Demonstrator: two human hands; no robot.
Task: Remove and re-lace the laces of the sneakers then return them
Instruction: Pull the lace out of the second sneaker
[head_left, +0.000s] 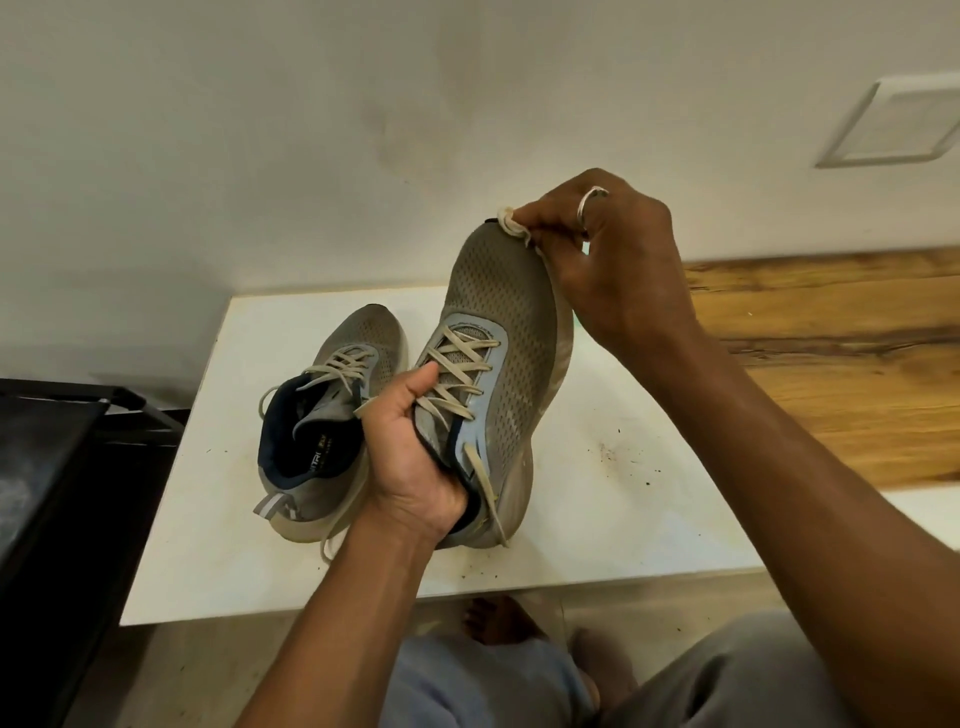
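Item 1. Held sneaker (514, 332): grey mesh with a pale blue lace panel. It is lifted above the table (623, 493), toe up and away from the wearer, heel down near the table top. Its lace (457, 374) is threaded in crossings through the eyelets. One loose end (488, 488) hangs down the side past the heel.

Item 2. Left hand (415, 457): clenched round the collar and tongue of the held sneaker, thumb lying across the lower lace crossings.

Item 3. Right hand (613, 260): at the toe tip, thumb and fingers pinching a small pale scrap (511, 221) against the toe. Whether the scrap is cloth or lace cannot be told. A ring (589, 200) sits on one finger.

Item 4. Second sneaker (332, 415): same make, dark blue lining. It rests on the table just left of the held one, toe toward the wall, partly behind the left hand. It is laced (337, 364), with loose loops at the collar and one end trailing near the heel.

Item 5. Table: white top, set against a pale wall, with dark specks scattered on its right half.

Item 6. Surroundings: a black rack (52, 467) at the left, a wood-grain surface (831, 338) at the right behind the right arm, and a white plate (893, 119) on the wall at upper right. A bare foot (498, 618) rests on the floor below the table edge.
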